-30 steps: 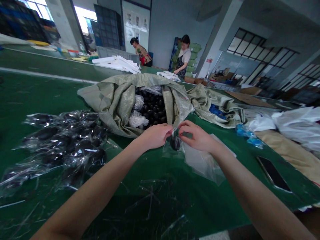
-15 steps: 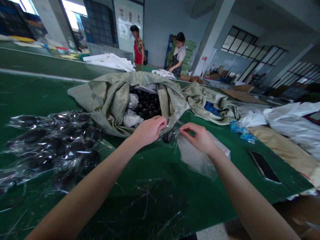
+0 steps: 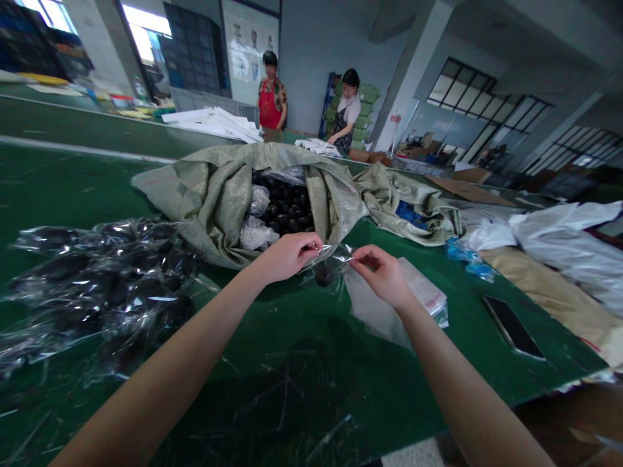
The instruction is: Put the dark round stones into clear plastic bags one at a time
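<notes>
A clear plastic bag (image 3: 337,255) with a dark rounded piece (image 3: 323,275) in its lower part is stretched between my hands. My left hand (image 3: 293,254) pinches one side of it near the top, fingers closed. Closed in a pinch too, my right hand (image 3: 382,271) grips the opposite top corner. Below and beside my right hand lies a stack of flat clear bags (image 3: 384,311). Just behind my left hand gapes a large woven sack (image 3: 226,207), filled with black egg-shaped pieces (image 3: 291,206) and some crumpled plastic.
Bagged black pieces (image 3: 107,279) are heaped at the left. On the right are a phone (image 3: 514,327), a second woven sack (image 3: 384,194) with blue items, and brown and white sacks. Two people stand beyond the green table (image 3: 292,402).
My hands have drawn the bag's top taut between them; my left hand has shifted slightly left and down. In the background, the person in the red apron has turned and moved slightly right.
</notes>
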The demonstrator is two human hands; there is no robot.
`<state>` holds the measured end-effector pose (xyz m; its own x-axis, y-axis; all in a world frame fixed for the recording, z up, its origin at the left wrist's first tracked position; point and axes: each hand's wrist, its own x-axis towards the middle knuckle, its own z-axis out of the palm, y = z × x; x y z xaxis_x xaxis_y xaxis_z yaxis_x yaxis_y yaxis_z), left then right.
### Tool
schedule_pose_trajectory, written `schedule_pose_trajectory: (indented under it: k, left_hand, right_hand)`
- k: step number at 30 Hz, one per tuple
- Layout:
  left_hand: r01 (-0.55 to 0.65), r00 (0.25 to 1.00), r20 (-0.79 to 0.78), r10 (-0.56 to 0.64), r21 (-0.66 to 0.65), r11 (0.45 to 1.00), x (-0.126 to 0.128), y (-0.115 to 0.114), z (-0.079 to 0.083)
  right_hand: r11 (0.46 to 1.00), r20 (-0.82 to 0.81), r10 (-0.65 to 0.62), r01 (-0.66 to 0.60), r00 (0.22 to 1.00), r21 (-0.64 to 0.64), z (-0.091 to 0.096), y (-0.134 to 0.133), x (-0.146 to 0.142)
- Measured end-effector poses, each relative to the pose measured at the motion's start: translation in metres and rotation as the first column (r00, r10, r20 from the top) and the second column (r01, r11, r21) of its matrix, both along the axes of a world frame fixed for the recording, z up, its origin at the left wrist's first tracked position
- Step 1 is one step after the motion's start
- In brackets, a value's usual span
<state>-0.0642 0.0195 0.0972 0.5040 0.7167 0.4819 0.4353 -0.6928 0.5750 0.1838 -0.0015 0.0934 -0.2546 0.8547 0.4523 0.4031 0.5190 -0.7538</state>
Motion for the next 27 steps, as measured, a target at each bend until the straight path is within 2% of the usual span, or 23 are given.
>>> schedule_pose_trajectory:
  k: [4,7,11,14,18,22,23,25,27]
  left_hand:
    - [0.001,0.999,0.035,0.007,-0.213,0.977,0.001,0.013,-0.031]
    - [-0.064,0.994,0.058,0.089,-0.341,0.938,0.004,0.022,-0.058]
    - [-0.133,0.977,0.096,0.188,-0.412,0.901,0.006,0.032,-0.078]
    - [-0.136,0.97,0.122,0.212,-0.452,0.881,0.005,0.034,-0.079]
    - [-0.132,0.966,0.126,0.224,-0.505,0.853,0.005,0.03,-0.07]
    - [-0.14,0.972,0.075,0.224,-0.582,0.801,0.003,0.027,-0.063]
    - [-0.157,0.973,0.049,0.226,-0.576,0.802,0.003,0.027,-0.062]
    - [-0.244,0.96,0.006,0.278,-0.461,0.853,0.002,0.026,-0.058]
    - [-0.369,0.926,0.007,0.378,-0.202,0.907,0.005,0.02,-0.053]
  right_hand:
    - [0.973,-0.198,-0.013,-0.034,0.98,-0.23,-0.037,0.014,0.003]
    - [0.931,-0.32,-0.092,-0.032,0.943,-0.364,-0.063,0.026,0.004]
    - [0.884,-0.401,-0.184,-0.027,0.897,-0.466,-0.078,0.035,-0.001]
    - [0.859,-0.455,-0.235,-0.035,0.859,-0.51,-0.078,0.035,-0.007]
    - [0.835,-0.55,-0.256,-0.104,0.795,-0.54,-0.075,0.031,-0.015]
    - [0.862,-0.558,-0.259,-0.072,0.788,-0.502,-0.081,0.028,-0.02]
    - [0.873,-0.552,-0.259,-0.052,0.793,-0.484,-0.083,0.027,-0.021]
    - [0.897,-0.535,-0.259,-0.006,0.804,-0.443,-0.085,0.026,-0.023]
    - [0.917,-0.508,-0.255,0.04,0.823,-0.396,-0.083,0.023,-0.025]
